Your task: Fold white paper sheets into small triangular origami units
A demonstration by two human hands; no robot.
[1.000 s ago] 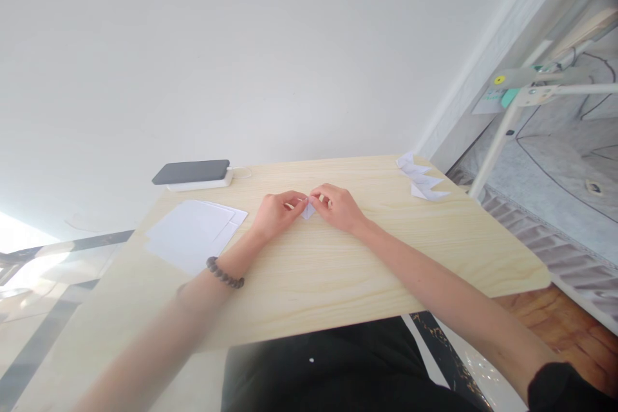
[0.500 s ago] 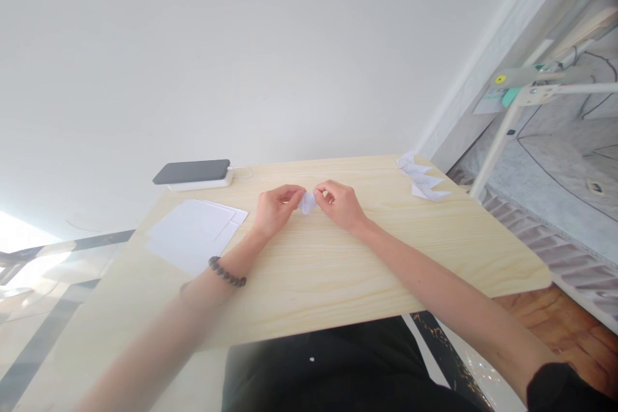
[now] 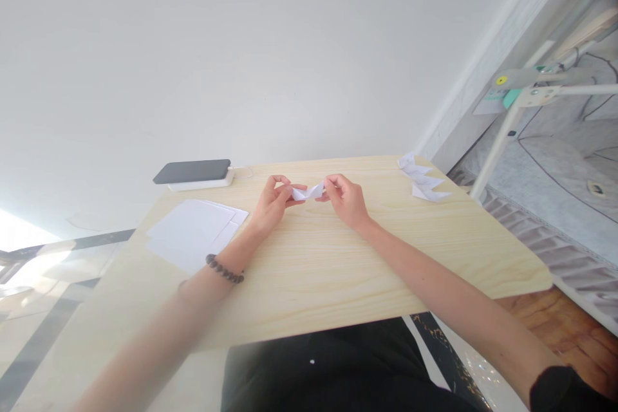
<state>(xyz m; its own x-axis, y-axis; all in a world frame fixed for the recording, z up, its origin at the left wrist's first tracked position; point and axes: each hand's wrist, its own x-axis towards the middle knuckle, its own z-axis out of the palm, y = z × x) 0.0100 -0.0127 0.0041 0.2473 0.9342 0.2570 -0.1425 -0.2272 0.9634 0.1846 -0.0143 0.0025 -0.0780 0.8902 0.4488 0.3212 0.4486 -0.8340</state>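
Between my hands, over the middle of the table, is a small folded white paper piece (image 3: 313, 192) with pointed ends and a dip in its centre. My left hand (image 3: 275, 203) pinches its left end, fingers closed on the paper. The right end is gripped by my right hand (image 3: 346, 199), thumb and fingers pressed together. Parts of the paper are hidden behind my fingers. Near my left forearm lies a stack of white paper sheets (image 3: 190, 232). Several folded paper pieces (image 3: 420, 180) with pointed tips sit in a row at the table's far right corner.
A dark phone (image 3: 193, 171) rests on a white block (image 3: 203, 185) at the back left, with a white cable (image 3: 246, 172) attached. The light wooden table (image 3: 313, 277) meets a pale wall behind. A white metal frame (image 3: 499, 141) stands beyond the right edge.
My hands have moved slightly apart and the right one a little to the right. The folded paper has turned and now shows a wider, winged shape between them.
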